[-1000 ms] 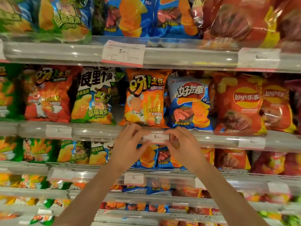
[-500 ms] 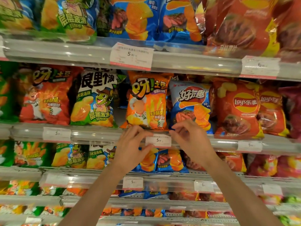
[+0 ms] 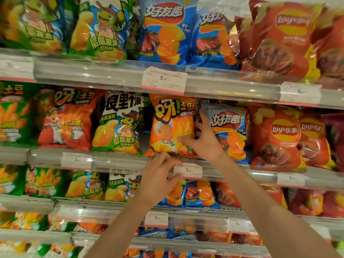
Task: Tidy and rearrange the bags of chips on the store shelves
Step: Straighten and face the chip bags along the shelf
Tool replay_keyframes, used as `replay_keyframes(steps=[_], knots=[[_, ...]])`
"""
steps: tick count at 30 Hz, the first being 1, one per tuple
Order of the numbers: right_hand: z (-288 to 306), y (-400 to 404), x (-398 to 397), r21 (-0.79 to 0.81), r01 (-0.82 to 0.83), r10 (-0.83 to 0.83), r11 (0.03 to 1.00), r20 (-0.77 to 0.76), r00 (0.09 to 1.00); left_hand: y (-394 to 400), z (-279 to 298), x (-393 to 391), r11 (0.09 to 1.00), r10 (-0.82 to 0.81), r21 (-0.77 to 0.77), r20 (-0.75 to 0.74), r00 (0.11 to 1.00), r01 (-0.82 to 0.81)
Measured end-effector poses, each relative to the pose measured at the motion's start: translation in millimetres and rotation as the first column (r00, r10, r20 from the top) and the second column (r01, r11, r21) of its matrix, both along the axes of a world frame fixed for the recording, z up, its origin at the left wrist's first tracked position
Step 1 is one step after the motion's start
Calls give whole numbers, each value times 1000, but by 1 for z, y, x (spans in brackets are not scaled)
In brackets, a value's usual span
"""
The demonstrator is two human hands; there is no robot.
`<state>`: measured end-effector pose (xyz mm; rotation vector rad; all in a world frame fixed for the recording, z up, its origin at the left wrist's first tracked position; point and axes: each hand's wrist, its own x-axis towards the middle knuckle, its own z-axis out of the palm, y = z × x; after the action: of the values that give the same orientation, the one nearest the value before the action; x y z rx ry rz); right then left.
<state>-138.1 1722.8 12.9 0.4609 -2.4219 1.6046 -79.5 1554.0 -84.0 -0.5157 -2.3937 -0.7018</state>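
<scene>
We work at the middle shelf, where glossy foil chip bags stand upright behind a clear plastic rail that keeps them from sliding forward. Our right hand spreads its fingers open across the seam between the orange foil chip bag and the blue foil chip bag just beside it; thumb on the orange face, index reaching between the two, nothing clamped. This placement suggests we intend to part or straighten the pair. Our left hand rests lower on the rail, fingers curled loosely beside the white paper price tag, touching its left edge; whether it pinches the tag we cannot tell, likely steadying it
</scene>
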Motion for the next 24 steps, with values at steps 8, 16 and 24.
replay_keyframes(steps=[8, 16, 24], knots=[[-8, -1, 2, -32, 46, -46, 998, -4, 999, 1, 0, 0, 1000, -10, 9, -4, 1000, 10], [-5, 3, 7, -3, 15, -15, 1000, 12, 1000, 0, 1, 1, 1000, -19, -7, -7, 1000, 19], [1, 92, 29, 189, 506, -429, 841, -335, 839, 11, -5, 6, 992, 73, -93, -137, 988, -86]])
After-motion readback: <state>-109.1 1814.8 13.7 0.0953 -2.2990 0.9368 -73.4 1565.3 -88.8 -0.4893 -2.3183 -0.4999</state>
